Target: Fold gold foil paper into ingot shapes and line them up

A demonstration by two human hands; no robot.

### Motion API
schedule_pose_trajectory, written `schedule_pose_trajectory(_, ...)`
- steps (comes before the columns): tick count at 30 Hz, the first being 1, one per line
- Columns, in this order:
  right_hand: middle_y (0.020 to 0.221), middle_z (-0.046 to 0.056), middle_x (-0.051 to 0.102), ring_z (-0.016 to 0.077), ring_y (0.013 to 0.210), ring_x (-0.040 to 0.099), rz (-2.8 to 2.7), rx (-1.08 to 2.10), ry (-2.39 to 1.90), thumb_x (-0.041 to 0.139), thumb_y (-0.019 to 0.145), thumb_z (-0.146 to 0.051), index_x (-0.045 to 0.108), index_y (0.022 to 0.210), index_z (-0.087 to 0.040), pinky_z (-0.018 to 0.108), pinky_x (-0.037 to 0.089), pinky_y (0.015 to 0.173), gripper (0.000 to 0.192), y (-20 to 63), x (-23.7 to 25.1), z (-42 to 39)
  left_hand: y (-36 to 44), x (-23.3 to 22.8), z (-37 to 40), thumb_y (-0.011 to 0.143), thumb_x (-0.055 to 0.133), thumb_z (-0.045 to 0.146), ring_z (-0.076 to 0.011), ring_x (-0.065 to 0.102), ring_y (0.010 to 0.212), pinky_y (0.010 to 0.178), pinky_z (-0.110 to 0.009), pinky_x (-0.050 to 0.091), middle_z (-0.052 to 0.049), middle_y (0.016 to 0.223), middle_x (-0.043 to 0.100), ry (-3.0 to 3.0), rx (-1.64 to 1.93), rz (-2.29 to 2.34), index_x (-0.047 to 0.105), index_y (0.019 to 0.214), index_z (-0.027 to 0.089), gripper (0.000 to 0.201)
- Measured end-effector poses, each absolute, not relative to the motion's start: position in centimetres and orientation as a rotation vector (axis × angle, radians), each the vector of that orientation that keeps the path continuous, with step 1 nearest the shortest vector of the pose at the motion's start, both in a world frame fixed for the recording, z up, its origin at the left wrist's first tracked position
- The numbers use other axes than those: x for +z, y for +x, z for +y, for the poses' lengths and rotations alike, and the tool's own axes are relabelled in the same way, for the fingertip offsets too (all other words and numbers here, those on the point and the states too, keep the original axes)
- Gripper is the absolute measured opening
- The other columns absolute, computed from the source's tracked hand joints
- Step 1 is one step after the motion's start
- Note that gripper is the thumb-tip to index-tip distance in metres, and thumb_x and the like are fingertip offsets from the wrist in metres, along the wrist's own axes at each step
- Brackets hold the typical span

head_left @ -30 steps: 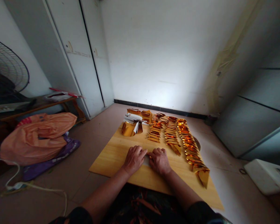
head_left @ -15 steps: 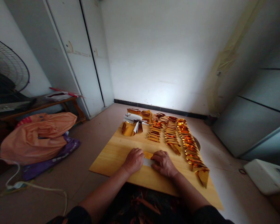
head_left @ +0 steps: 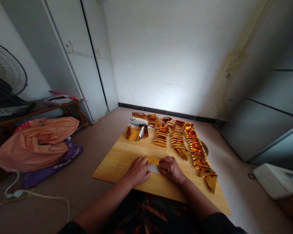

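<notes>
A small sheet of gold foil paper point(head_left: 154, 168) with a pale underside lies on the wooden board point(head_left: 117, 159) between my hands. Its far edge shows a gold strip turned over the pale part. My left hand point(head_left: 138, 170) grips the left end, with fingers curled over it. At the other end, the curled fingers of my right hand point(head_left: 171, 169) hold the paper down. Beyond them stand overlapping rows of folded gold foil pieces point(head_left: 200, 152). A curled gold foil sheet point(head_left: 134, 134) rests at the board's far left, beside a white-wrapped bundle point(head_left: 138, 121).
To the left, an orange bag point(head_left: 39, 139) and a purple bag point(head_left: 53, 165) lie near a low wooden bench point(head_left: 70, 105) and a fan point(head_left: 7, 70). A cable point(head_left: 46, 196) runs over the floor. A white box point(head_left: 275, 180) is at right.
My left hand has shifted slightly left and its fingers have spread along the paper's edge. My right hand has barely moved. The view has tilted a little.
</notes>
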State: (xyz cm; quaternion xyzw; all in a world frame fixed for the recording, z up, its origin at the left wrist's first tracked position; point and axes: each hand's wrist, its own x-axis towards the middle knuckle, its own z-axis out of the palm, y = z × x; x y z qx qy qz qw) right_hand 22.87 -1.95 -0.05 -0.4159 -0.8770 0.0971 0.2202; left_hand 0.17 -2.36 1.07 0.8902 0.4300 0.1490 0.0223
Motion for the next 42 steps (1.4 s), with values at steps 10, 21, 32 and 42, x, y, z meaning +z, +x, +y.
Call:
schedule_pose_trajectory(10,0.105,0.004,0.062,0.0199,0.097,0.052,-2.407,0.371,-1.174,0.073,0.074,-0.036,0.070,0.094,-0.025,0.034,0.033,0.085,0.023,23.1,-0.4,-1.4,1.0,1.2,-2.2,0.082,0.061,0.032,-0.0206,0.056,0.084,0.084,-0.040,0.040,-0.005,0.092,0.062,2.842,0.424,1.393,0.068,0.096,0.025,0.016)
schedule_pose_trajectory(21,0.096,0.004,0.065,0.0197,0.093,0.056,-2.284,0.392,-1.192,0.068,0.079,-0.035,0.072,0.084,-0.026,0.035,0.035,0.083,0.011,22.8,-1.4,-0.8,2.2,-0.1,-2.0,0.083,0.056,0.018,-0.0191,0.055,0.088,0.081,-0.032,0.045,-0.005,0.087,0.061,2.818,0.451,1.361,0.063,0.079,0.016,0.008)
schedule_pose_trajectory(32,0.101,0.005,0.065,0.0213,0.096,0.054,-2.362,0.405,-1.140,0.069,0.078,-0.036,0.072,0.094,-0.027,0.037,0.036,0.087,0.019,23.6,-1.1,-0.9,2.1,-0.1,-2.3,0.080,0.062,0.028,-0.0202,0.055,0.087,0.080,-0.033,0.047,-0.005,0.087,0.061,2.813,0.528,1.388,0.062,0.080,0.017,0.011)
schedule_pose_trajectory(42,0.098,0.004,0.065,0.0198,0.093,0.056,-2.294,0.436,-1.134,0.066,0.079,-0.043,0.072,0.092,-0.028,0.036,0.036,0.087,0.021,23.4,-0.8,-1.1,2.6,-0.4,-2.7,0.087,0.051,0.019,-0.0165,0.058,0.076,0.068,-0.028,0.047,-0.004,0.081,0.062,2.851,0.581,1.469,0.062,0.076,0.018,0.016)
